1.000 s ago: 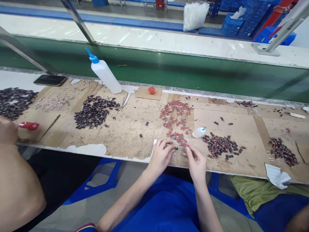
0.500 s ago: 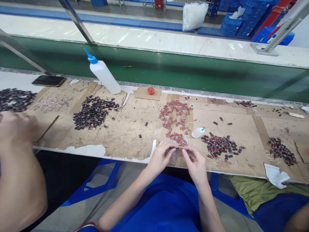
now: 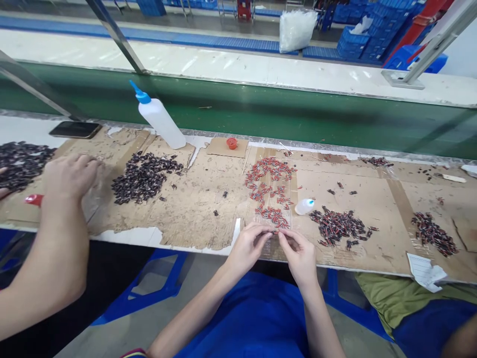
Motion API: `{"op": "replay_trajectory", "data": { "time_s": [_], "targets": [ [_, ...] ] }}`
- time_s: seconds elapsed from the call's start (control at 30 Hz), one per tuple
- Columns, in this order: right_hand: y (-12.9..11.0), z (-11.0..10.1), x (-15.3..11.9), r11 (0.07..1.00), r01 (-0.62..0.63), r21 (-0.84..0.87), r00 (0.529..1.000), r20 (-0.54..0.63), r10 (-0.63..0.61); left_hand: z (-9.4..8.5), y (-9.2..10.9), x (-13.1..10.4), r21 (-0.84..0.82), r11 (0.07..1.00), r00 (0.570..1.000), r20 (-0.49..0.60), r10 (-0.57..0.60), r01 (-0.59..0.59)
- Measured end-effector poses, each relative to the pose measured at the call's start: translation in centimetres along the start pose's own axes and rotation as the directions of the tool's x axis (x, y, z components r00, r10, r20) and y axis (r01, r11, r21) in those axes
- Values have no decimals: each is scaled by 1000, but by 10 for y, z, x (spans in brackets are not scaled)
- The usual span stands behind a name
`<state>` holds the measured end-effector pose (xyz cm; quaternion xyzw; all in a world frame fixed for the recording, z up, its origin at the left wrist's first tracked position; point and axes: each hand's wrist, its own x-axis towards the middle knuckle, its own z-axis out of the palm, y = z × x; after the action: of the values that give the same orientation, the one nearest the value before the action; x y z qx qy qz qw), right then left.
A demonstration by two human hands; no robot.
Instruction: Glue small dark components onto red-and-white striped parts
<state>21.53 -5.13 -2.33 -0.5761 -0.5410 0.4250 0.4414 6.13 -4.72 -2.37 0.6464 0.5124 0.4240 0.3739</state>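
Observation:
My left hand (image 3: 250,244) pinches a small dark part (image 3: 275,231) at the front edge of the cardboard-covered bench (image 3: 197,209). Fingertip to fingertip with it, my right hand (image 3: 298,251) is closed on a tiny red piece, mostly hidden by the fingers. Just beyond both hands lie scattered small red parts (image 3: 269,169). To the right is a pile of red-and-black pieces (image 3: 337,224), with a small white bottle (image 3: 304,206) beside it. A heap of black parts (image 3: 143,176) lies to the left.
A co-worker's hand (image 3: 70,174) reaches over the bench at left, near a red object (image 3: 34,200). A large bottle (image 3: 162,122), a phone (image 3: 75,130) and a red cap (image 3: 231,143) stand along the back. Crumpled paper (image 3: 425,271) overhangs the front edge at right.
The co-worker's arm has moved right and forward, and a red object now shows beside it. My hands remain together at nearly the same place.

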Motion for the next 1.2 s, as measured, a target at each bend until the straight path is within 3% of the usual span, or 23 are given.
{"op": "replay_trajectory", "data": {
  "time_s": [0.27,0.47,0.63,0.9,1.03,1.2],
  "targets": [
    [-8,-1,2,997,-4,72,1000,27,2,-1,-1,-1,58,995,997,4,78,-78],
    [-6,-2,5,979,-106,176,991,102,89,-2,-3,-1,127,978,986,21,166,-167],
    [-4,1,3,974,-136,182,990,50,129,0,-1,-3,136,967,976,-9,219,-216],
    [-12,1,0,997,-13,71,1000,6,13,5,8,-5,-63,996,998,-39,-58,55],
    [-10,-1,3,976,-99,196,994,61,89,7,10,-4,-257,950,982,-13,-187,178],
    [-5,-5,5,915,-238,325,970,135,204,8,15,-3,-385,886,965,55,-257,258]
  ]
}}
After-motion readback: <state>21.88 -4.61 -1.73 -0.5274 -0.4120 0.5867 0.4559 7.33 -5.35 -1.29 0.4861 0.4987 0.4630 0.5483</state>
